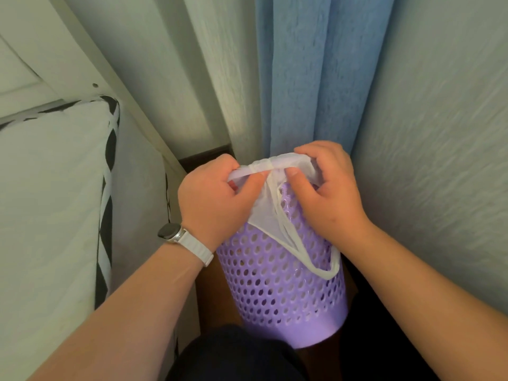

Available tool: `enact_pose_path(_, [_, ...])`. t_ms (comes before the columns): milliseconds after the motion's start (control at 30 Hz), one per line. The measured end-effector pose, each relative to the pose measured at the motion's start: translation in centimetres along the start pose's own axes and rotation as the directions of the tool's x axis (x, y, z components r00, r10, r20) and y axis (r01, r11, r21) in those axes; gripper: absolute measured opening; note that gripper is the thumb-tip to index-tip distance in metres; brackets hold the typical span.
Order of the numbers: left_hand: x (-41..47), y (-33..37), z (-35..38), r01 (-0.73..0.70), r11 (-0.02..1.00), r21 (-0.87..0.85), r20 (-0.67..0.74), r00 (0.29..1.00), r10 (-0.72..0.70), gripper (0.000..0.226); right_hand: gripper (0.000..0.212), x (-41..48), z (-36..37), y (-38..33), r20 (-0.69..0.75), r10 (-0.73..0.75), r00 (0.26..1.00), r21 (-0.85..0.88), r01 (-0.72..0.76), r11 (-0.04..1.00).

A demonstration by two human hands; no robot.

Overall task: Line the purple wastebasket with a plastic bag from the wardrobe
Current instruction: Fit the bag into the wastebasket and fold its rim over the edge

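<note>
The purple wastebasket (277, 284) with round holes stands on the floor in front of me, tilted toward the curtains. A thin translucent white plastic bag (265, 213) drapes over its near rim, one handle loop hanging down the side. My left hand (214, 199), with a white watch on the wrist, pinches the bag's edge at the rim on the left. My right hand (327, 193) grips the bag over the rim on the right. The basket's opening is mostly hidden behind both hands.
A white mattress (52, 204) with black-and-white trim fills the left side. Blue curtain (313, 72) and pale curtains (439, 133) hang straight ahead and to the right. A white door or panel (41, 50) rises at upper left. Dark floor shows around the basket's base.
</note>
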State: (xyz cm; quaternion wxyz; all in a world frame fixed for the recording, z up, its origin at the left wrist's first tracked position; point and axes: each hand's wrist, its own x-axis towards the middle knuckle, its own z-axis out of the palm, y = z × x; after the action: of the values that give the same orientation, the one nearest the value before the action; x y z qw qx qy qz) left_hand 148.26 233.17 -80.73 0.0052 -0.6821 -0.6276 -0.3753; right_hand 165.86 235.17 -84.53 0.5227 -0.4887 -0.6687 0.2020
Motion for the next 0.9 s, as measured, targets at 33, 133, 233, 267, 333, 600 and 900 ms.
enact_pose_path(33, [0.0, 0.0, 0.0, -0.007, 1.000, -0.001, -0.006, 1.000, 0.007, 0.043, 0.032, 0.1, -0.1, 0.0, -0.008, 0.011, 1.000, 0.003, -0.011, 1.000])
enact_pose_path(133, [-0.1, 0.2, 0.2, -0.029, 0.999, -0.019, -0.008, 1.000, 0.029, 0.045, 0.015, 0.2, -0.5, -0.1, -0.038, 0.019, 0.999, -0.016, -0.019, 1.000])
enact_pose_path(233, [0.2, 0.4, 0.3, -0.089, 0.996, -0.014, 0.000, 0.996, 0.089, 0.045, 0.009, 0.4, -0.7, -0.3, -0.062, -0.007, 0.998, -0.034, 0.005, 0.999])
enact_pose_path(267, [0.3, 0.3, 0.2, -0.130, 0.991, 0.012, 0.006, 0.992, 0.130, 0.042, 0.009, 0.4, -0.6, -0.3, -0.069, -0.017, 0.997, -0.044, 0.014, 0.999])
enact_pose_path(333, [0.3, 0.4, 0.1, -0.201, 0.979, 0.039, 0.019, 0.980, 0.200, 0.033, 0.011, 0.3, -0.4, -0.3, -0.086, -0.041, 0.995, -0.080, 0.034, 0.996])
enact_pose_path(600, [0.4, 0.4, 0.2, -0.308, 0.946, 0.098, 0.040, 0.951, 0.305, 0.025, 0.018, -0.9, 1.4, -0.2, -0.101, -0.051, 0.994, -0.082, 0.043, 0.996])
enact_pose_path(900, [0.5, -0.2, 0.9, -0.154, 0.987, 0.052, 0.036, 0.988, 0.152, 0.046, 0.025, -1.3, 0.2, 0.5, -0.059, -0.070, 0.996, -0.049, 0.067, 0.997])
